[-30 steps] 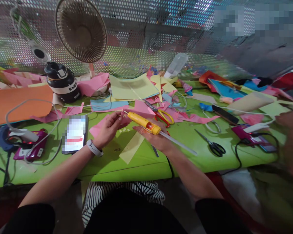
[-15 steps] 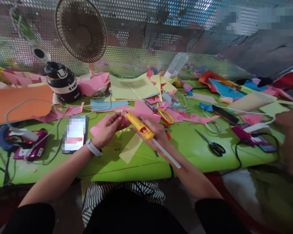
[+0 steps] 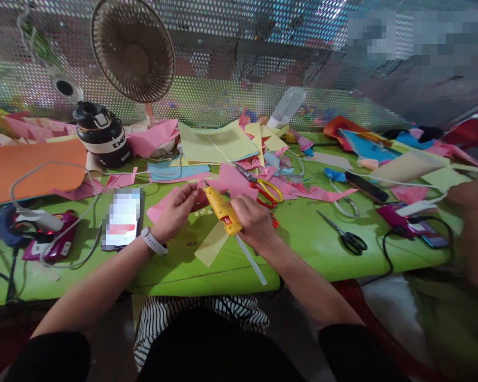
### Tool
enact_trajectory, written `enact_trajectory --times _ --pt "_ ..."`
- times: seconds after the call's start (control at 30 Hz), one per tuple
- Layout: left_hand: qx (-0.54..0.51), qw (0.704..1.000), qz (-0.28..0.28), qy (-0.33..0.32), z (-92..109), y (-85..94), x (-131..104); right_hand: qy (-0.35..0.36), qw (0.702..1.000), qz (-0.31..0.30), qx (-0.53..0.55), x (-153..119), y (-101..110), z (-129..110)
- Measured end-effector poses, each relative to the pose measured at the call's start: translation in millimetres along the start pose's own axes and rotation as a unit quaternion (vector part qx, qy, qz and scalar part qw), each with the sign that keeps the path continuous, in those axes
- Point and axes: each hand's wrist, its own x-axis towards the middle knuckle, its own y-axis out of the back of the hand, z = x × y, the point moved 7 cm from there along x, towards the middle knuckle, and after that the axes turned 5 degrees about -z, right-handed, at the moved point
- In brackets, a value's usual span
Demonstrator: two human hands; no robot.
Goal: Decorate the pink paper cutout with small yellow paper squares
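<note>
The right hand now grips the yellow glue gun around its body and has swung it more upright, so the clear glue stick trails back over the desk edge instead of pointing right. The nozzle sits against the pink paper pinched in the left hand, which has barely moved. That looks like gluing is starting. The phone and black scissors lie where they were.

You have one view, worn on your head, looking forward and down at the green table from close by; the fan stands at its far edge.
</note>
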Motion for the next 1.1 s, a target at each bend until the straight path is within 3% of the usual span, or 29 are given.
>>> enact_trajectory --times 0.13,0.27,0.53,0.73,0.83,0.93,1.03,1.1 --pt "-0.011 0.999 0.040 -0.014 4.3 7.5 2.2 -0.036 0.999 0.037 0.000 -8.3 12.7 15.1" --pt "-0.027 0.996 0.087 -0.013 8.0 15.6 3.3 -0.105 0.992 0.064 -0.005 -34.1 30.9 52.8" --pt "-0.037 0.992 0.119 -0.010 8.8 21.2 7.7 -0.218 0.970 -0.069 -0.080 -122.7 27.9 146.1" --pt "-0.025 0.991 0.125 -0.024 9.8 24.4 10.1 -0.264 0.957 -0.123 -0.006 -157.3 18.0 181.7" --pt "-0.023 0.992 0.125 -0.026 11.2 24.4 10.6 -0.252 0.951 -0.177 0.030 -157.5 18.4 183.9" --pt "-0.022 0.992 0.123 -0.027 12.4 24.3 10.7 -0.205 0.952 -0.220 0.050 -145.4 30.2 169.4" --pt "-0.018 0.992 0.125 -0.023 11.3 25.0 10.7 -0.161 0.971 -0.175 0.016 -117.5 50.4 138.3" --pt "-0.019 0.992 0.121 -0.023 9.9 24.9 10.9 -0.110 0.983 -0.146 -0.007 -94.2 51.9 106.8"
